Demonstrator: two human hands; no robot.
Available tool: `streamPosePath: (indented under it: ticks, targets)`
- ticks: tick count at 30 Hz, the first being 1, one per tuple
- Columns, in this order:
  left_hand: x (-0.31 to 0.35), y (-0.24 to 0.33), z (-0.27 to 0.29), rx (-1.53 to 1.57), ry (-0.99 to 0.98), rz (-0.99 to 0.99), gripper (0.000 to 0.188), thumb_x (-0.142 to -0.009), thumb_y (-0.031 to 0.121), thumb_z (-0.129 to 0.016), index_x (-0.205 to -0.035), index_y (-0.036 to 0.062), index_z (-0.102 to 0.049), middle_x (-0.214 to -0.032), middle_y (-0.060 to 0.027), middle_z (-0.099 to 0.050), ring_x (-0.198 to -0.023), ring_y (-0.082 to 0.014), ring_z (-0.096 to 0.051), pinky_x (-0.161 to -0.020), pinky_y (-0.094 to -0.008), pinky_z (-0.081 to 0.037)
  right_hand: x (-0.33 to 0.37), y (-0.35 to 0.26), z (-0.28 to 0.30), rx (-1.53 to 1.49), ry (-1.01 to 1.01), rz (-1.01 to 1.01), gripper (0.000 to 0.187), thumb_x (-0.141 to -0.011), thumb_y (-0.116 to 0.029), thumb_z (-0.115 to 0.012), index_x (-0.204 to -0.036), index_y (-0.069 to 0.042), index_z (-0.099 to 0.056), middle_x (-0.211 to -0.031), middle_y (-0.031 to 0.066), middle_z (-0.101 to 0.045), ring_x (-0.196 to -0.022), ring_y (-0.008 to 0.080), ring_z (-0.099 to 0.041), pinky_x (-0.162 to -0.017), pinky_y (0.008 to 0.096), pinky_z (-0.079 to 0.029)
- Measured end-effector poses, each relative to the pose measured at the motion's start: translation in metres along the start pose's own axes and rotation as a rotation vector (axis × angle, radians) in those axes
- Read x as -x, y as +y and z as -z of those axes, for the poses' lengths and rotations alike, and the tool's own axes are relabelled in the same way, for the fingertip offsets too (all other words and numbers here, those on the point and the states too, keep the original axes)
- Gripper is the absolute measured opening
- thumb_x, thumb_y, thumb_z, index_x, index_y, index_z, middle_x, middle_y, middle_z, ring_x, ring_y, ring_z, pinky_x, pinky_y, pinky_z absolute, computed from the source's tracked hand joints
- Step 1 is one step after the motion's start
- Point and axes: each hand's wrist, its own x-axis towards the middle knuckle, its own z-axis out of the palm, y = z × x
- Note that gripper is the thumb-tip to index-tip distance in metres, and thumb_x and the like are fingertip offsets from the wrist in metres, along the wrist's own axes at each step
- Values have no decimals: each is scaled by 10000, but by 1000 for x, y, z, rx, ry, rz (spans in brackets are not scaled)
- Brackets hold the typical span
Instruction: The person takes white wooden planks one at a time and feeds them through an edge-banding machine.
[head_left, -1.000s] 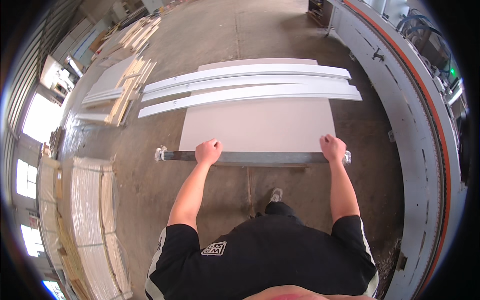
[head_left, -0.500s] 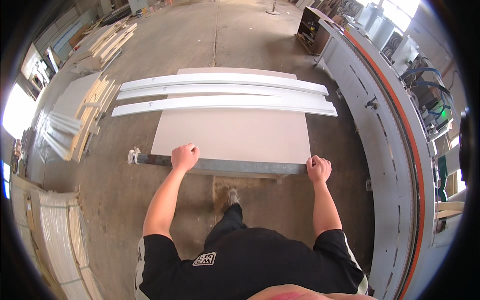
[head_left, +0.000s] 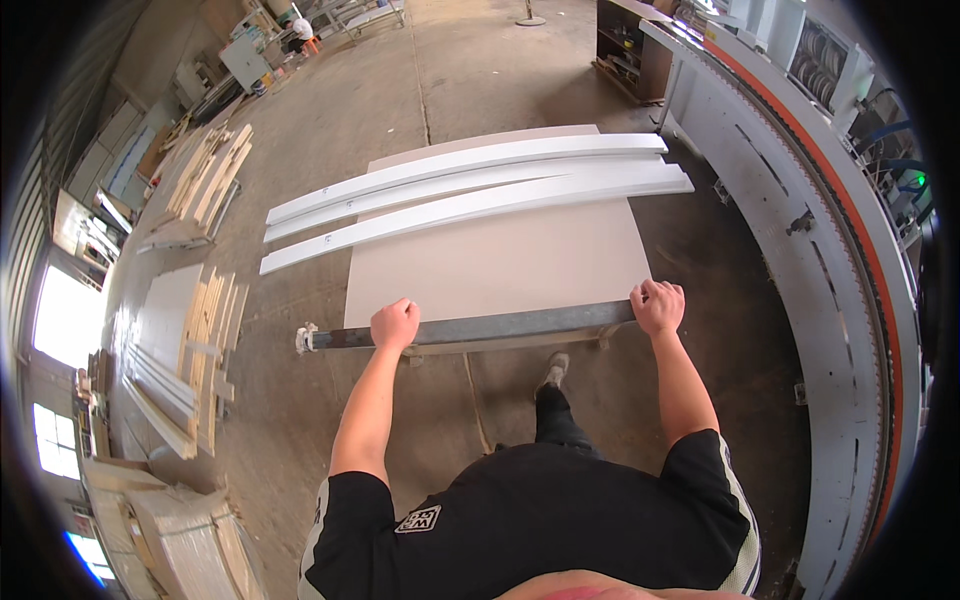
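Observation:
My left hand is closed around a dark grey metal bar that runs across the near end of a cart. Farther right, my right hand grips the same bar close to its right end. Beyond the bar lies a wide, flat pale beige panel. Several long white boards rest crosswise on its far part, their ends jutting past both sides. Wrapping of a whitish material covers the bar's left end. Most of the cart's frame is hidden beneath the panel.
A long grey machine with an orange stripe runs along the right. Stacks of wooden strips and wrapped bundles stand at the left. A dark open cabinet is at the far right, and a person sits far off at left.
My feet have changed places, with the right shoe now ahead. Stacks at the left have shifted nearer in view, and the view has turned slightly. Both hands keep their hold on the bar.

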Motion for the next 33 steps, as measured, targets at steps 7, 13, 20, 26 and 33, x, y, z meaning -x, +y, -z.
streamPosePath:
  ticks: [7, 13, 20, 26, 33]
  targets:
    - [-229, -38, -56, -146, 64, -33, 306, -978, 319, -523, -826, 101, -675, -755, -159, -699, -725, -422, -673, -652, -541, -529, -196, -43, -118, 4, -65, 0, 341, -853, -392, -625, -651, -121, -669, -720, 89, -709, -787, 272, -684, -832, 409, -457]
    - [-412, 20, -130, -59, 197, -177, 329, -982, 354, -555, -774, 120, -656, -698, -84, -675, -747, -317, -657, -758, -465, -457, -397, -44, -190, 7, -605, -27, 484, -914, -577, -546, -846, -166, -792, -819, 81, -748, -860, 301, -711, -794, 423, -532]
    - [-627, 42, -161, 15, 165, -237, 273, -907, 288, -618, -692, 121, -604, -676, -65, -657, -698, -298, -637, -694, -442, -425, -573, -32, -316, -143, -478, -149, 440, -906, -522, -590, -840, -129, -776, -791, 124, -726, -822, 344, -702, -754, 450, -552]
    - [-835, 24, -214, 0, 140, -289, 264, -910, 291, -597, -714, 119, -643, -693, -74, -672, -702, -304, -643, -705, -439, -437, -730, -55, -420, -192, -391, -274, 406, -898, -448, -573, -800, -97, -751, -763, 143, -711, -791, 369, -694, -733, 457, -549]
    - [-1047, 77, -288, -48, -81, -395, 342, -1008, 375, -501, -925, 114, -706, -942, -93, -726, -930, -344, -652, -842, -497, -460, -910, -98, -523, -103, -267, -315, 421, -902, -469, -568, -807, -108, -761, -795, 150, -723, -807, 372, -700, -747, 472, -551]
